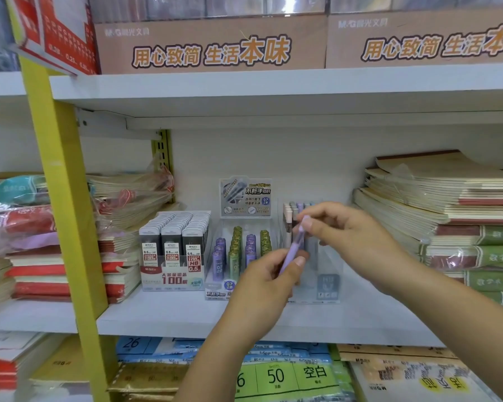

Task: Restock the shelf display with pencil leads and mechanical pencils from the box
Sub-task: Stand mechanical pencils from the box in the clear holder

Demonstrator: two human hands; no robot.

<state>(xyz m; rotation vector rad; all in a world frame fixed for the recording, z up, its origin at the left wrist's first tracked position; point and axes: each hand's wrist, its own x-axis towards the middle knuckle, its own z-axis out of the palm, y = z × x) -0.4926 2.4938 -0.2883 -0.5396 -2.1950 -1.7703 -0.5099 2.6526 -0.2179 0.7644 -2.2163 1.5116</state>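
I am looking at a white shelf in a shop, and both hands are up in front of it. They hold one purple mechanical pencil between them. The left hand pinches the low end of the pencil with its thumb and fingers. The right hand pinches the top end with its fingertips. The pencil is tilted, with its top leaning to the right. It is up in the air, just in front of a clear pencil stand on the shelf. More pencils stand upright at the back of that stand, and I can see their pink, grey and purple tops. Just left of the stand is a tray of lead tubes, purple ones and green ones in rows, with a sign card standing up behind them. Left of that is a box of dark lead cases packed close together in three rows. Stacks of notebooks lie at the right end of the shelf, and more wrapped notebooks lie at the left end. A yellow post runs up the left side. On the shelf above sit brown cardboard boxes with big letters.
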